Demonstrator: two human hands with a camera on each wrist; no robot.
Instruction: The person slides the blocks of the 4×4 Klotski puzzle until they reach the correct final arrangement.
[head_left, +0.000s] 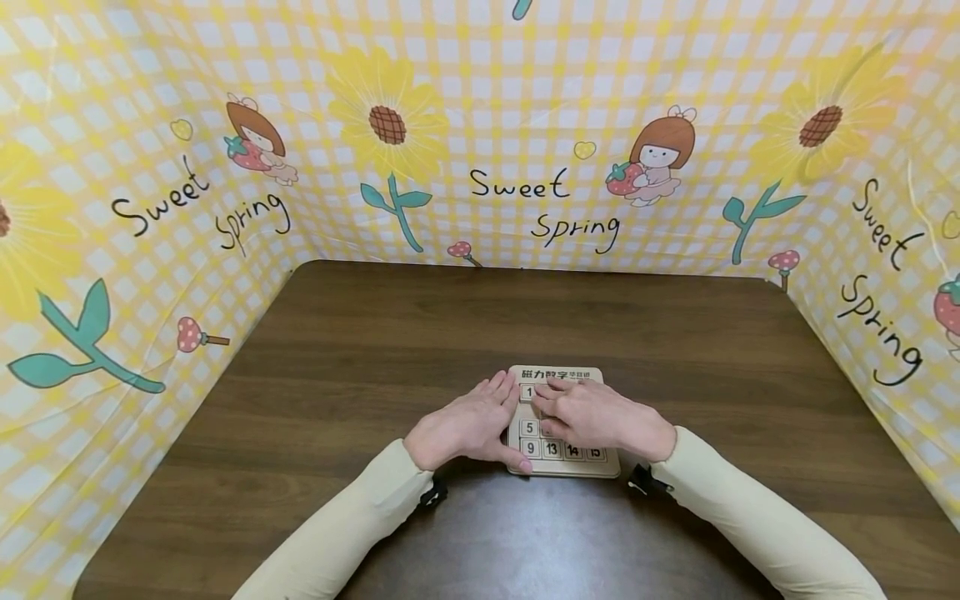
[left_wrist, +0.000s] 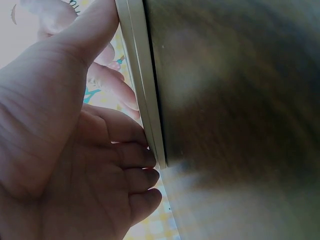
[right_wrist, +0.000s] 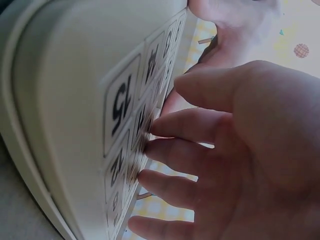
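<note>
A pale sliding number puzzle (head_left: 570, 470) lies flat on the table, with dark Chinese lettering along its far edge. Its front row reads 9, 13, 14, 15, and a bare slot shows between the 1 tile (head_left: 528, 392) and the 5 tile (head_left: 529, 428). My left hand (head_left: 480, 422) rests along the puzzle's left side, fingers extended against the edge and thumb at the near left corner. From the right, my right hand (head_left: 600, 414) reaches over the puzzle, covering several tiles. In the right wrist view its loosely extended fingertips (right_wrist: 157, 125) touch the tile faces.
The puzzle sits on a dark brown wooden table (head_left: 495, 312). Yellow checked cloth (head_left: 517, 125) printed with sunflowers and lettering stands around its back and sides. Black straps show at both wrists, under pale sleeves (head_left: 352, 508).
</note>
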